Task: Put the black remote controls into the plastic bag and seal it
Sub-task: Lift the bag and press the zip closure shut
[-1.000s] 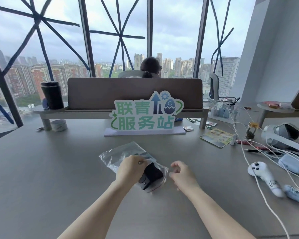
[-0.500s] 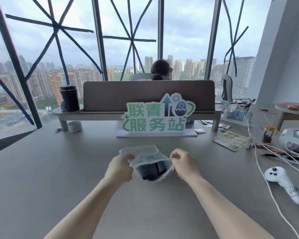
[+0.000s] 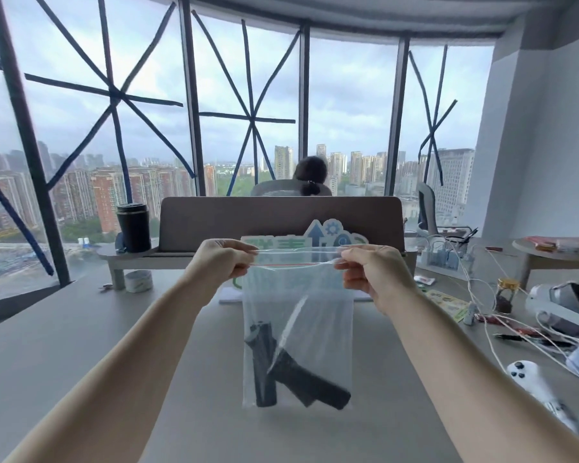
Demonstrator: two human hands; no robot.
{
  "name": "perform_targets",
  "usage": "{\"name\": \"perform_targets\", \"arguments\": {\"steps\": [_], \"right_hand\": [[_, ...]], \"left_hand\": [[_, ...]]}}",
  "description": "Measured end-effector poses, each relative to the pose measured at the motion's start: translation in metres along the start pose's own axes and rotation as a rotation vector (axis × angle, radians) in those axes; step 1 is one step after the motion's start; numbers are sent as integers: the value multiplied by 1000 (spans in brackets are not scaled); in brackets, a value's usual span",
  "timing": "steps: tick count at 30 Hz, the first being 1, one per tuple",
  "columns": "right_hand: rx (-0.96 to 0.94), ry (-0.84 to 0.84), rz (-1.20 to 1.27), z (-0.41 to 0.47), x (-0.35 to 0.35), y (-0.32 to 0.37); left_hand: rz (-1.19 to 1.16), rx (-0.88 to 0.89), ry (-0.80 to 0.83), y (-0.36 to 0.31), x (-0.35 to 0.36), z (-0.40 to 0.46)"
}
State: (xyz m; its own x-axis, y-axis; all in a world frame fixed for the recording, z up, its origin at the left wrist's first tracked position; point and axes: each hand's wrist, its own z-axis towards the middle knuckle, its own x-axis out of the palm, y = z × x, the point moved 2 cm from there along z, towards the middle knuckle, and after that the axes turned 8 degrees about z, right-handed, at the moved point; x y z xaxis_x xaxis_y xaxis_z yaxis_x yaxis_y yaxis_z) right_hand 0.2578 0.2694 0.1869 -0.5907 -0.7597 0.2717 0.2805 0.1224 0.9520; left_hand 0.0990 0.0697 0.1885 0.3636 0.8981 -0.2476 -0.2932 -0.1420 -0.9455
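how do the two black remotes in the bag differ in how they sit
The left remote stands nearly upright along the bag's left side, while the right remote lies tilted, sloping down toward the bag's lower right corner. The left remote reaches higher in the plastic bag; the right remote sits lower and crosses in front of the left one's lower part. Both are black, elongated, and rest at the bottom of the hanging bag.
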Motion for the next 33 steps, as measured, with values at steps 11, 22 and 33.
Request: {"name": "perform_targets", "arguments": {"steps": [11, 22, 33], "right_hand": [[-138, -69, -473, -10, -20, 17], [-530, 224, -1186, -40, 25, 35], [-518, 263, -1053, -25, 33, 47]], "left_hand": [[130, 123, -139, 38, 17, -31], [-61, 163, 18, -12, 57, -57], [-84, 249, 36, -31, 57, -66]]}}
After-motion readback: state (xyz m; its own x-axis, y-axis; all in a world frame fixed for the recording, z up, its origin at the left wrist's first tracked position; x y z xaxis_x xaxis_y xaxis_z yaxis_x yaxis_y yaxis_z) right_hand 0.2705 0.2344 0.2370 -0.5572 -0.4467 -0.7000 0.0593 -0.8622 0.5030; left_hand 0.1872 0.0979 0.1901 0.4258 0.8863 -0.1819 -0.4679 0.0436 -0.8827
